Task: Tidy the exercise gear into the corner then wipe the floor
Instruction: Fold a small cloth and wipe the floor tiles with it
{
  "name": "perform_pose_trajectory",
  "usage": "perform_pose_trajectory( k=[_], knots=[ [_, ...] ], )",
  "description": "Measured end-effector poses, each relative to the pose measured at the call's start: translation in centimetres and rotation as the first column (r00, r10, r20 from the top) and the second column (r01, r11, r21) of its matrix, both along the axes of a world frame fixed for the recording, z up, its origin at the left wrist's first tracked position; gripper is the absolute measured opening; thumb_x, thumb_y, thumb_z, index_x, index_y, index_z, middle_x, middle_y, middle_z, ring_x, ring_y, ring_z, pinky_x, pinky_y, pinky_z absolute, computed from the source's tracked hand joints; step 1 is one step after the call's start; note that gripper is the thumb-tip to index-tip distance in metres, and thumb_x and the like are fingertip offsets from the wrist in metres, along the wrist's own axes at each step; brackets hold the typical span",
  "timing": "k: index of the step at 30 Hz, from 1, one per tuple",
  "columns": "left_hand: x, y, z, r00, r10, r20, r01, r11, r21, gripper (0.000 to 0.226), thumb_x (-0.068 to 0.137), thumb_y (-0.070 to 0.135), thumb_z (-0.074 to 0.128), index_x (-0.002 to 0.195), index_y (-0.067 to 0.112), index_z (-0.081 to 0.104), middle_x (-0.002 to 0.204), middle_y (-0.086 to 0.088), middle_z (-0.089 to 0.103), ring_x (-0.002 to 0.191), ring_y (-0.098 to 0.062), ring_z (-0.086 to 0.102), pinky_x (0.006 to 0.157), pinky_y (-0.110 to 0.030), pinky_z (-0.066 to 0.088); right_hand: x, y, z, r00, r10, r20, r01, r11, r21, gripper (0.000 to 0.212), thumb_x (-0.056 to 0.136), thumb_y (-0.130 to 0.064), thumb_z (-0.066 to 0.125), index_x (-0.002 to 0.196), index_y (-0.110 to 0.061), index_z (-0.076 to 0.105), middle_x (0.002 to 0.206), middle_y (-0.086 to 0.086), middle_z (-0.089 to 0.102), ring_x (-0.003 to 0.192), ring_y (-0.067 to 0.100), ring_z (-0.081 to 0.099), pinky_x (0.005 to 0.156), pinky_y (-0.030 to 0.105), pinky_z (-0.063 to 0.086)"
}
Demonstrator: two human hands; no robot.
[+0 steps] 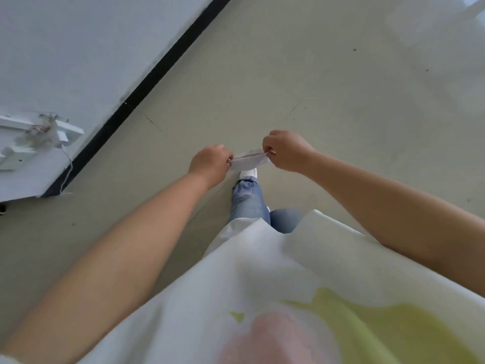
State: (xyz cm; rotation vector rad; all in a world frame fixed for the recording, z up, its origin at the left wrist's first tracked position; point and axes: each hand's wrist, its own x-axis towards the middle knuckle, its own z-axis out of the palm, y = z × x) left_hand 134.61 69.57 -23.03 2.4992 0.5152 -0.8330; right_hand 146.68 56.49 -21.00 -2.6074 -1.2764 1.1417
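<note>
Taking the white cloth [250,161] as the mark, the left hand [210,164] is pinching its left end with curled fingers, and the right hand [287,151] is pinching its right end the same way, so the cloth is hanging stretched between them in the air, its long axis running side to side. The floor [341,101] to be wiped is lying below and beyond the cloth, both hands standing about equally near it; no exercise gear is showing.
</note>
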Motion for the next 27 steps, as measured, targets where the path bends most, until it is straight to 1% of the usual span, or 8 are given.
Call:
perform_pose_trajectory(
  k=[3,9,16,20,22,24,26,27],
  knots=[
    [1.4,1.5,-2.1,0.997,0.066,-0.027,-0.067,0.997,-0.029,0.030,0.097,0.010,0.040,0.118,0.005,0.061,0.122,-0.016,0.058,0.114,-0.032,0.052,0.085,-0.036,0.043,2.4,2.4,-2.5,0.997,0.067,-0.040,-0.068,0.997,-0.031,0.026,0.091,-0.001,0.040,0.108,0.001,0.059,0.115,0.017,0.057,0.103,0.032,0.056,0.077,0.033,0.043],
    [2.6,2.6,-6.0,0.952,0.293,-0.089,-0.301,0.949,-0.090,0.030,0.094,0.006,0.041,0.115,0.003,0.063,0.119,-0.018,0.058,0.113,-0.033,0.053,0.084,-0.036,0.043,5.2,5.8,-7.2,0.971,0.189,-0.146,-0.205,0.973,-0.106,0.026,0.092,-0.003,0.042,0.110,0.001,0.060,0.116,0.018,0.057,0.106,0.033,0.055,0.086,0.036,0.045],
    [1.3,1.4,-12.1,0.750,0.637,-0.180,-0.654,0.754,-0.056,0.026,0.094,0.005,0.041,0.111,0.000,0.060,0.117,-0.017,0.058,0.108,-0.031,0.054,0.082,-0.034,0.042,5.0,8.4,-14.8,0.932,0.252,-0.262,-0.287,0.952,-0.107,0.025,0.093,-0.004,0.045,0.113,-0.001,0.060,0.118,0.014,0.058,0.110,0.027,0.054,0.090,0.028,0.042],
    [1.0,-0.5,-18.2,0.655,0.716,-0.240,-0.746,0.663,-0.058,0.024,0.094,0.003,0.040,0.110,0.000,0.058,0.112,-0.019,0.061,0.100,-0.033,0.057,0.074,-0.037,0.039,5.6,8.7,-21.0,0.908,0.302,-0.291,-0.349,0.929,-0.126,0.026,0.093,-0.005,0.045,0.113,-0.004,0.060,0.119,0.013,0.058,0.111,0.026,0.054,0.083,0.023,0.037],
    [1.5,-0.8,-22.1,0.623,0.741,-0.253,-0.775,0.629,-0.064,0.027,0.093,0.000,0.037,0.113,0.000,0.056,0.109,-0.021,0.061,0.090,-0.030,0.055,0.068,-0.033,0.034,5.9,8.7,-24.8,0.902,0.330,-0.279,-0.380,0.914,-0.145,0.026,0.092,-0.004,0.044,0.112,-0.004,0.060,0.119,0.014,0.058,0.110,0.027,0.054,0.082,0.024,0.038],
    [1.9,-0.9,-26.2,0.605,0.751,-0.264,-0.789,0.611,-0.070,0.028,0.095,0.001,0.035,0.115,0.001,0.054,0.104,-0.020,0.061,0.082,-0.024,0.048,0.067,-0.031,0.033,6.0,8.7,-29.0,0.893,0.354,-0.276,-0.410,0.894,-0.181,0.026,0.091,-0.003,0.044,0.112,-0.005,0.060,0.119,0.013,0.058,0.110,0.027,0.055,0.086,0.028,0.043],
    [1.9,-1.0,-31.1,0.610,0.735,-0.297,-0.786,0.610,-0.103,0.028,0.094,0.001,0.034,0.116,0.002,0.053,0.096,-0.017,0.057,0.081,-0.022,0.046,0.068,-0.030,0.033,6.0,8.5,-33.7,0.889,0.371,-0.269,-0.433,0.874,-0.222,0.028,0.090,-0.003,0.043,0.112,-0.005,0.060,0.119,0.012,0.058,0.110,0.027,0.055,0.089,0.030,0.044],
    [1.9,-1.1,-33.7,0.621,0.716,-0.320,-0.777,0.617,-0.126,0.028,0.094,0.002,0.035,0.116,0.003,0.052,0.097,-0.016,0.057,0.082,-0.023,0.047,0.068,-0.029,0.033,5.9,8.3,-36.2,0.883,0.385,-0.269,-0.449,0.860,-0.244,0.029,0.090,-0.003,0.043,0.113,-0.006,0.060,0.119,0.012,0.059,0.111,0.027,0.055,0.090,0.030,0.044]
  ],
)
